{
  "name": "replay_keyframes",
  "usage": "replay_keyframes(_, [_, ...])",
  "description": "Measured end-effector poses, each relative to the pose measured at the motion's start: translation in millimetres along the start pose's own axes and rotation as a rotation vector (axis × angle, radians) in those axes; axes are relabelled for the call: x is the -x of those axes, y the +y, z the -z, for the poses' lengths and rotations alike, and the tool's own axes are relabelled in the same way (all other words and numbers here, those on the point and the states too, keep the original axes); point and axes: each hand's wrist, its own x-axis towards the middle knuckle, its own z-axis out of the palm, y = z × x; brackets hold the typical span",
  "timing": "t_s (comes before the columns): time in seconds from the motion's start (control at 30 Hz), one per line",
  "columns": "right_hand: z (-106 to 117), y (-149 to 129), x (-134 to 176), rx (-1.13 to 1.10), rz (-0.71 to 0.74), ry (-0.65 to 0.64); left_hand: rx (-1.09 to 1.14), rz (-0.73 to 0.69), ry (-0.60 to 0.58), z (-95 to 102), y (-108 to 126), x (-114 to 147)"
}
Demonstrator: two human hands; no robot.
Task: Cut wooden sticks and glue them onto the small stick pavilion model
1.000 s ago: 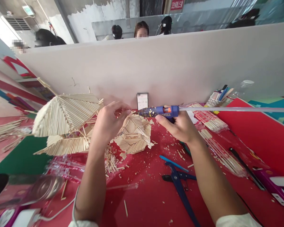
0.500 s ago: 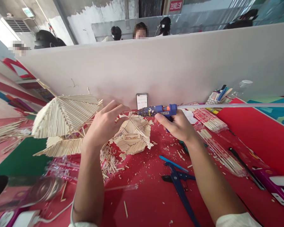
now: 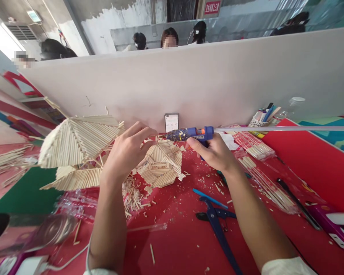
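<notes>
My right hand (image 3: 212,149) is wrapped round a blue hot glue gun (image 3: 186,133), its nozzle pointing left and a long clear glue stick (image 3: 281,128) coming out of its back. Close to the nozzle tip is my left hand (image 3: 132,147), thumb and forefinger drawn together in a pinch; what they hold is too small to make out. Just below both hands lies a small roof-like piece of wooden sticks (image 3: 162,166) with ragged edges. A larger stick-built pavilion model (image 3: 80,141) stands left of my left hand, its peaked roof over a lower tier.
Cut stick bits (image 3: 133,196) are heaped beside the small piece. Dark blue cutting pliers (image 3: 218,229) and a light blue rod (image 3: 210,198) lie in front. At right are bagged sticks (image 3: 253,145) and a pen cup (image 3: 263,116). A timer (image 3: 172,123) stands against the white partition (image 3: 189,80).
Almost nothing differs. My left hand has shifted very slightly, still by the nozzle, and the glue gun stays in place. The timer has advanced by one second.
</notes>
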Motion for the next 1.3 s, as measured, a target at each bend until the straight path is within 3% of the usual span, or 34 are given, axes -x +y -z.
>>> replay_keyframes(0.6, [-8.0, -3.5, 1.1, 0.037, 0.007, 0.107, 0.003, 0.03, 0.001, 1.8, 1.6, 0.3])
replay_keyframes(1.3, [-9.8, -2.3, 0.3, 0.013, -0.002, 0.089, -0.082, -0.005, -0.009, 0.5, 2.8, -0.3])
